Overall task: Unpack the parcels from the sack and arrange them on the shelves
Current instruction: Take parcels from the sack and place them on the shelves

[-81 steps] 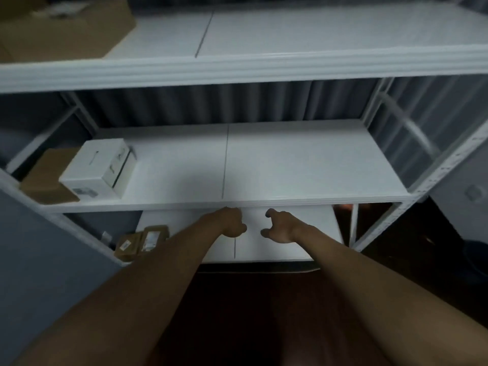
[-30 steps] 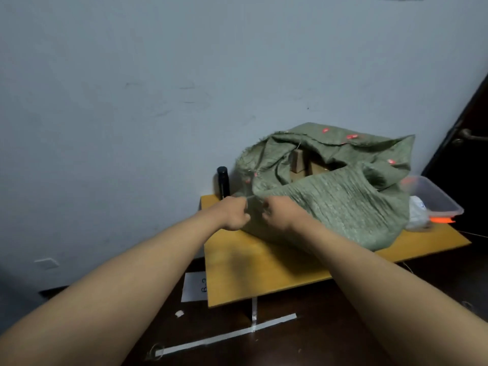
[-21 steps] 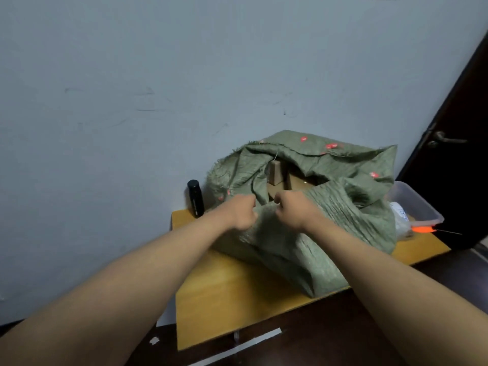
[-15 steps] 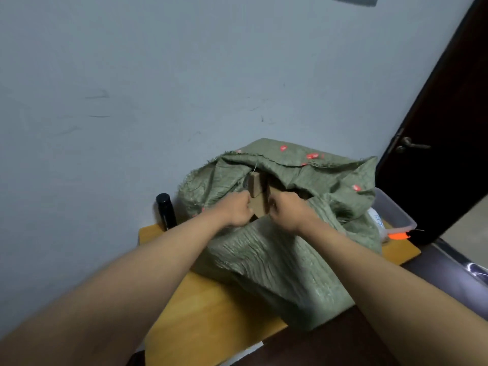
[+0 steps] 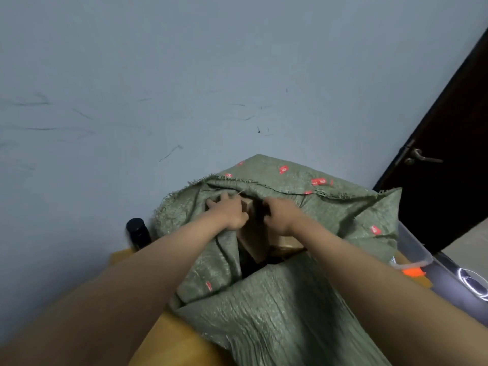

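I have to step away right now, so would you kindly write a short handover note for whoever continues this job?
Left hand: inside the sack's mouth, on the left side of a cardboard parcel.
Right hand: on the parcel's right side, fingers curled over its top.
The sack lies open on the wooden table; another parcel shows beside the first.
Done: sack opened, parcel reached.
Left: lift it out, shelve it, then the rest. Shelves are out of view.

Single view: head-worn wide-angle camera, set above and behind both forearms, looking forward and down. Faces a pale blue-grey painted wall (image 5: pixel 211 75). Stands close over the open mouth of a crumpled green woven sack (image 5: pixel 277 307) on a yellow wooden table (image 5: pixel 169 344); horizon tilted. Dark wooden door (image 5: pixel 449 167) at right edge of frame.
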